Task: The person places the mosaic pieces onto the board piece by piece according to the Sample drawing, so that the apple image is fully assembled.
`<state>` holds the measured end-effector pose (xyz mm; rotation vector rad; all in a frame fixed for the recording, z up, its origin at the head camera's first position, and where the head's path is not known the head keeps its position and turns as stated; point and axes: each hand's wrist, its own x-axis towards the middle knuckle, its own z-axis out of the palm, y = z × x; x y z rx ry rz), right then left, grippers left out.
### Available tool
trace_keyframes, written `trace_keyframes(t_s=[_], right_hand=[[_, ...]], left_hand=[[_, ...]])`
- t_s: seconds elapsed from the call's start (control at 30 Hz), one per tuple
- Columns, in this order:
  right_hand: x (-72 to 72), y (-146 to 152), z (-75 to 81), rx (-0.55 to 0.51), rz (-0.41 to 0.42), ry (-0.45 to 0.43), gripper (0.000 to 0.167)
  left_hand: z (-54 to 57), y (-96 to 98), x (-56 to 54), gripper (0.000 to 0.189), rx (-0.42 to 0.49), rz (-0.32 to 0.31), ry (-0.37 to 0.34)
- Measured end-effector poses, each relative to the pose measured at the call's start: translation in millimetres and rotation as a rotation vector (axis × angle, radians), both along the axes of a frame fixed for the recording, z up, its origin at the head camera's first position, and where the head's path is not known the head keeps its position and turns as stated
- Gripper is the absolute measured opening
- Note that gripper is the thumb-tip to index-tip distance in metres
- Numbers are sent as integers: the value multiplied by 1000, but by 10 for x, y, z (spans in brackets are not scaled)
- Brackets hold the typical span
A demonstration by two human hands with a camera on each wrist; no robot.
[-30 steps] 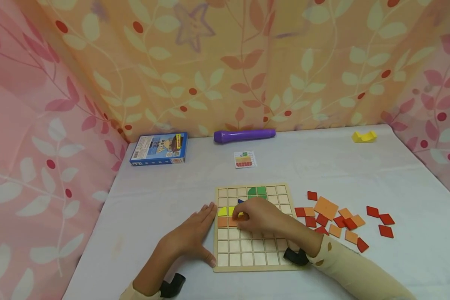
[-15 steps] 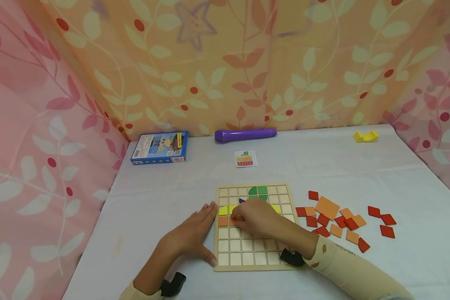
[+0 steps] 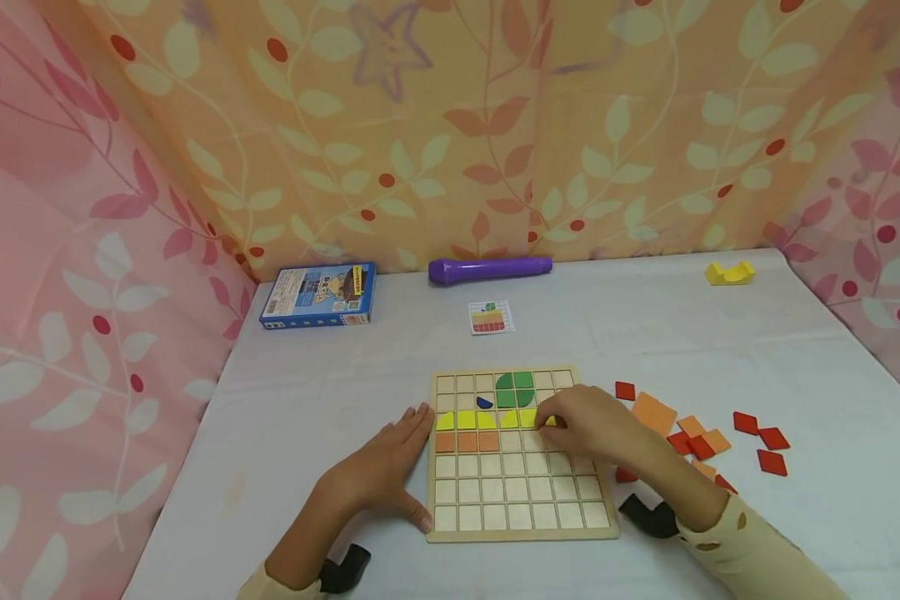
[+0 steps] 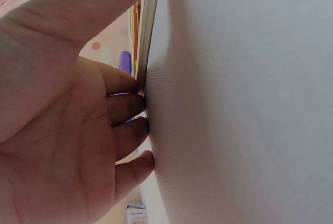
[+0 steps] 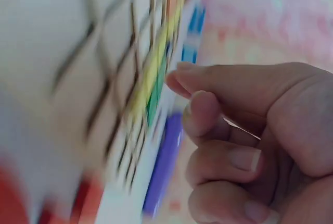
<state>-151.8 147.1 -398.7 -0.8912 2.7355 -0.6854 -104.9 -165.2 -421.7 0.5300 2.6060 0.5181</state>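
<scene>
A wooden grid board point(image 3: 521, 516) lies flat on the table. My left hand point(image 3: 375, 467) is spread along its left edge, fingers extended and thumb near the lower corner; in the left wrist view the fingertips point(image 4: 136, 130) touch the cloth beside it. Over the board's right side is my right hand point(image 3: 592, 421), its fingers curled and nothing visible between thumb and index finger. Green tiles point(image 3: 514, 390), a small blue half-round tile point(image 3: 484, 402), a row of yellow tiles point(image 3: 467, 420) and three orange tiles point(image 3: 467, 442) sit in the grid. The right hand covers part of the yellow row.
Loose red tiles point(image 3: 772, 462) and orange tiles point(image 3: 652, 413) are scattered right of the board, partly behind the right hand. Behind it lie a pattern card point(image 3: 491, 317), a purple toy microphone point(image 3: 489, 270), a blue box point(image 3: 318, 296) and a yellow stand point(image 3: 730, 273).
My right hand has moved right, from over the orange row to the board's right side, uncovering the third orange tile and more yellow ones. The left hand has stayed in place.
</scene>
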Motion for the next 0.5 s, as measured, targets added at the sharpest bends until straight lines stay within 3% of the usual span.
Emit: trace_keyframes(t_s=[0.23,0.5], right_hand=[[-92,697,65,51,-185,-154,7],[-175,974,-7,126,-189,-205,17]], left_hand=[[-3,-13,-1,145,-15,5,-9],[-22,-22,2,145,-8,12,-17]])
